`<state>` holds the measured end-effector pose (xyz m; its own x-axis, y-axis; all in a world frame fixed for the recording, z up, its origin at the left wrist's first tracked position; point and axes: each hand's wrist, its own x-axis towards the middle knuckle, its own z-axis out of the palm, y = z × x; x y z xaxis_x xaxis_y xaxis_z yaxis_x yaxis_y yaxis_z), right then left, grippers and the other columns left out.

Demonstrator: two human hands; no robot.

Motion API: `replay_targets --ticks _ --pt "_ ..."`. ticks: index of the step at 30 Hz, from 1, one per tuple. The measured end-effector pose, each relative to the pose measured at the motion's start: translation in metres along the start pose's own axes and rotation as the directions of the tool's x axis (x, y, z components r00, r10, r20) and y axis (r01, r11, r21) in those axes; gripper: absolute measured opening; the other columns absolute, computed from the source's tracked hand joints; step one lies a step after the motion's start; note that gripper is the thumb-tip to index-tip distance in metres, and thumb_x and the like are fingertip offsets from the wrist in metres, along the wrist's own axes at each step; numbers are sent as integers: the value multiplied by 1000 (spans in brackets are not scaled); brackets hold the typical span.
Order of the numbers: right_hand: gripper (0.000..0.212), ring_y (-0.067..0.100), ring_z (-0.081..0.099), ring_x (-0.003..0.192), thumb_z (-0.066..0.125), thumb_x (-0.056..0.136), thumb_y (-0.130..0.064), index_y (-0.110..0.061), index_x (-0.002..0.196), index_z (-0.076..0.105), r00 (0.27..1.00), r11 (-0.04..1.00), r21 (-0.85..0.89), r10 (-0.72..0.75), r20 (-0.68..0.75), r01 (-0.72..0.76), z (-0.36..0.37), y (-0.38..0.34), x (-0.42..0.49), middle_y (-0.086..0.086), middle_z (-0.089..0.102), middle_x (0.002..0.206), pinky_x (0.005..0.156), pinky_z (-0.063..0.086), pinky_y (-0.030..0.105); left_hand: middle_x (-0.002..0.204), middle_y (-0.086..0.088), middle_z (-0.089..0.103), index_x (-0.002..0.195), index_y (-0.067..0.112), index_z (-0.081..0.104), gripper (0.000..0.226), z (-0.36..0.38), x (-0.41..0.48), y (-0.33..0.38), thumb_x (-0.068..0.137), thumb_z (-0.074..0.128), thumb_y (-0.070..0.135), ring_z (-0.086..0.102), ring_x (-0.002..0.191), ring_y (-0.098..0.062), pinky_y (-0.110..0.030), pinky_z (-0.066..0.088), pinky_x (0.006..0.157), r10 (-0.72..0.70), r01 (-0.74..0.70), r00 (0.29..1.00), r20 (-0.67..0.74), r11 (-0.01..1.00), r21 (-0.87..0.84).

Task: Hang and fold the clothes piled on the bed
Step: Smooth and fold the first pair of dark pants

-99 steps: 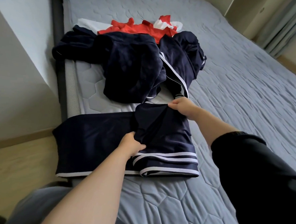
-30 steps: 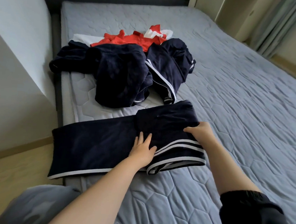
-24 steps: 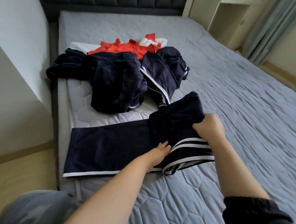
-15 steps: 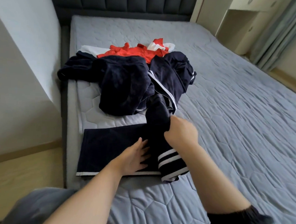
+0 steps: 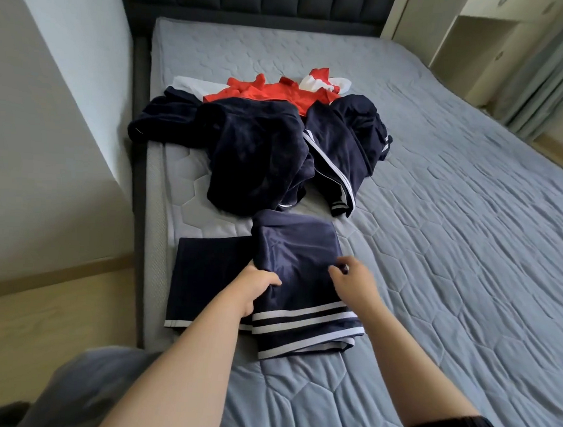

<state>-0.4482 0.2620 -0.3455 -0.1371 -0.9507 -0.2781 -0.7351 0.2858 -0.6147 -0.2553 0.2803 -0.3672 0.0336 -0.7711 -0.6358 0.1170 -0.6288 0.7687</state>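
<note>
L hand [image 5: 257, 285] grips folded edge of navy trousers [image 5: 297, 256] on bed [image 5: 452, 222]; R hand [image 5: 355, 279] over fabric, fingers curled, grip unclear; clothes pile [image 5: 260, 153] just behind.

Two hands [image 5: 257, 285] [image 5: 352, 284], one folded navy garment [image 5: 299, 251], one red garment [image 5: 280, 94].

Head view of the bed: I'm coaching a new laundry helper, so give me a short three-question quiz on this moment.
1. True or false: the half-folded navy striped garment lies nearer the person than the crumpled red garment.
2. The left hand grips: A) the navy garment's fold; B) the red garment; C) a hanger.
3. Fill in: the navy garment's hem stripes are ____.
Key: 1 true; 2 A; 3 white.
</note>
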Motion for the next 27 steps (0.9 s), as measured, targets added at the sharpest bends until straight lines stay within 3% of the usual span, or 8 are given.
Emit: replay_targets --ticks 5,10,12,14,16,20,24,27 --pt "37 23 56 106 47 97 -30 -6 125 55 978 942 266 194 74 -206 -7 38 5 11 61 117 92 41 32 88 -13 68 111 9 59 39 20 -5 7 81 51 -14 65 82 -30 -36 54 70 30 7 990 140 967 -256" --pt "24 21 58 105 47 98 -30 -15 112 61 985 887 428 167 52 -173 -10 56 7 5 64 110 100 43 41 95 -18 71 115 0 60 34 31 -2 -2 84 49 -11 69 84 -31 -37 56 72 31 114 951 307 890 -441" --pt "23 23 59 103 46 98 -28 -14 109 59 986 890 427 163 34 -162 -9 56 9 8 64 107 98 45 43 93 -18 68 112 2 60 34 23 10 -6 83 50 -12 64 81 -33 -36 53 73 -77 139 982 173 913 -384" --pt "27 17 60 86 48 97 -29 -6 105 61 986 893 421 160 35 -160 -2 53 11 12 65 95 81 50 35 78 -13 59 103 4 59 22 10 19 -1 84 54 -5 56 68 -25 -27 46 62 -215 201 976 -46 957 -207" --pt "27 10 61 78 52 95 -35 -10 101 62 978 882 423 191 86 -209 6 48 12 9 66 90 70 48 28 76 -9 53 103 4 57 16 4 22 3 87 56 6 51 66 -21 -25 42 58 -227 212 964 -139 971 -113" --pt "36 19 69 85 70 81 -46 -17 101 65 944 858 408 232 235 -312 16 47 15 3 73 92 80 54 34 111 -4 62 131 15 51 45 6 25 -6 89 59 30 59 90 -18 -28 45 73 -64 53 996 -54 979 -199" --pt "31 12 68 74 79 73 -39 -15 89 69 979 902 386 204 13 -193 22 45 16 -1 73 78 60 48 25 121 4 59 136 21 47 61 10 19 -11 84 65 48 56 88 -7 -20 44 69 -2 1 1000 -24 1000 -21" --pt "25 15 68 72 77 72 -34 -13 81 68 965 892 409 247 -88 -191 30 41 14 0 71 71 63 49 27 118 -5 65 134 20 48 68 6 11 -16 77 74 46 65 99 -22 -37 53 89 -144 148 983 110 989 -28"
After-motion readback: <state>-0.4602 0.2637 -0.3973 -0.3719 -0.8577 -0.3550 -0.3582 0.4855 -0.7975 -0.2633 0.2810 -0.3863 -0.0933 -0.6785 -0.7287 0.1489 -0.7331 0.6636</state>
